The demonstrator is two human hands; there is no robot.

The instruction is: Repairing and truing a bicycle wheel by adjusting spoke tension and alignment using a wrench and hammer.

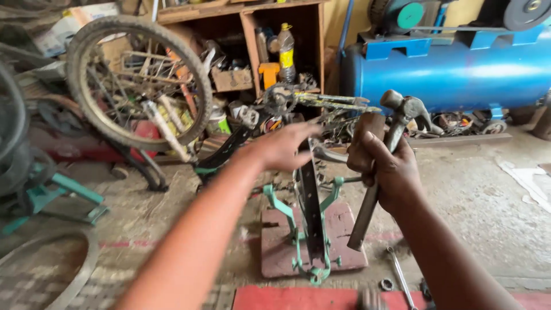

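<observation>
Dominating the rear right, a blue air tank (pixel 459 74) marks the landmark for what follows. Left of the tank, an upturned bicycle (pixel 241 135) shows its wheel (pixel 138 80) and chain sprocket (pixel 279 100). Below and left of the tank stands a green repair stand (pixel 313 229) on the concrete floor (pixel 476 206). Left of the tank, the left hand (pixel 284 146) reaches flat and open toward the bicycle's frame, clasping nothing. Just below the tank, the right hand (pixel 384 169), its grip closed, holds a hammer (pixel 379 172) mid-shaft, steel head uppermost. Judged head-heavy, rigid and not fragile, it is best held lower on the handle. A spanner (pixel 400 275) lies on the floor beneath.
</observation>
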